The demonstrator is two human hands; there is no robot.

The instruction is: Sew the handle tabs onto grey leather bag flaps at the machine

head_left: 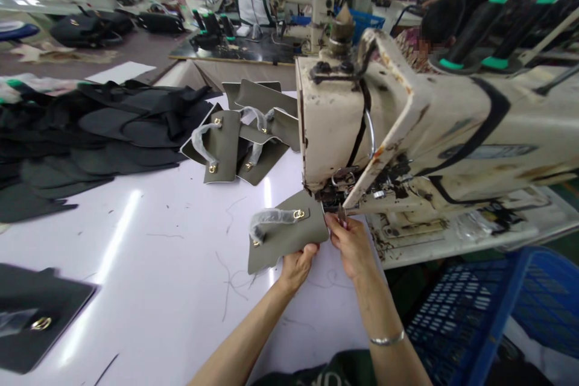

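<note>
A grey-green panel point(284, 241) with a plastic-wrapped handle and gold rings lies tilted on the white table, its upper right corner beside the needle area of a sewing machine point(335, 126). My left hand point(298, 266) grips the panel's lower edge, with the fingers hidden underneath. Close to the panel's right edge, my right hand point(350, 241) is closed on a small pointed metal tool point(342, 217), probably snips. Similar panels with wrapped handles point(228, 151) lie in a loose pile behind.
Dark cut pieces point(126, 126) are heaped at the left. A dark panel with a gold ring point(40, 338) lies at the lower left. A blue crate point(479, 313) stands at the lower right. Thread scraps lie on the white table point(181, 289). Other people and machines are behind.
</note>
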